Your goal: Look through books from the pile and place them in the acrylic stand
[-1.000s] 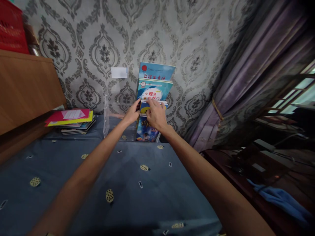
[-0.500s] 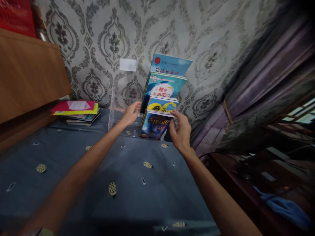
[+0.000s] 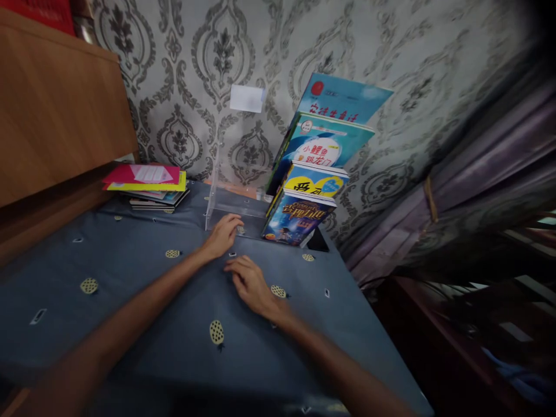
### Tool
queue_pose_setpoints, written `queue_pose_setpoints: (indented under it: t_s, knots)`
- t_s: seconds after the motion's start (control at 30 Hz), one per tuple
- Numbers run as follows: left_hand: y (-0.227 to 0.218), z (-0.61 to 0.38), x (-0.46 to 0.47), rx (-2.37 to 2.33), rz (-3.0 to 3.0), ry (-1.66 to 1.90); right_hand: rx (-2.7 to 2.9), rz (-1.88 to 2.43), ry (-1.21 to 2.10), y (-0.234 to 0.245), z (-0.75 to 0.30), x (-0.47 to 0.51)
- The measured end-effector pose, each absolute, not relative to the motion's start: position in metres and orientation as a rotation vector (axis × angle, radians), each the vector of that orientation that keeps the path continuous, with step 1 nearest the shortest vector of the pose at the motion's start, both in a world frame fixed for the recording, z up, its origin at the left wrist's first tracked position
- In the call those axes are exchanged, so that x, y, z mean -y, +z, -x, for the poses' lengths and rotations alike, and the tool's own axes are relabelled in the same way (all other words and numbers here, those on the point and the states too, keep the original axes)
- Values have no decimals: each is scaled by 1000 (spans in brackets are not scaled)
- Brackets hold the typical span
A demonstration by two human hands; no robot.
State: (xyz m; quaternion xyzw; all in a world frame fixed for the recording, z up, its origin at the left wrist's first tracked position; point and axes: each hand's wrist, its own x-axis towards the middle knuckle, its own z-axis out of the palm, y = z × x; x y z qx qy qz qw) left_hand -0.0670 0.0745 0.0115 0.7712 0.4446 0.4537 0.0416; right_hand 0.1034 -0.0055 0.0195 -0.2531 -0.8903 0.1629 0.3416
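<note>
A clear acrylic book stand sits at the far edge of a blue cloth-covered surface, against the wall. Several colourful children's books stand stepped in its right half. My left hand rests at the stand's front lip, fingers loosely curled, holding nothing. Below it and a little to the right, my right hand lies palm down on the cloth with its fingers relaxed and empty.
A stack of flat books with a pink cover on top lies at the far left beside a wooden cabinet. Patterned wallpaper with a white label is behind. Purple curtains hang at the right, past the surface's edge.
Both hands have left the books in the stand and dropped: the left to the stand's front lip, the right onto the cloth. The view has shifted, so the stand now appears further right.
</note>
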Motion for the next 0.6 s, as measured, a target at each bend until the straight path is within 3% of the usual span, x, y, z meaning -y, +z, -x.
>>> queue_pose_setpoints:
  t_s: [0.1,0.4,0.6]
  knots:
    - [4,76,-71,-1494,-2333,1463,2249,640,408,23,-66,24]
    - [-1,92,-72,-1746,-2328,1350,2659,-215,197,32,24,116]
    - [-6,90,-69,-1770,-2403,1330,2657,-161,202,9,33,107]
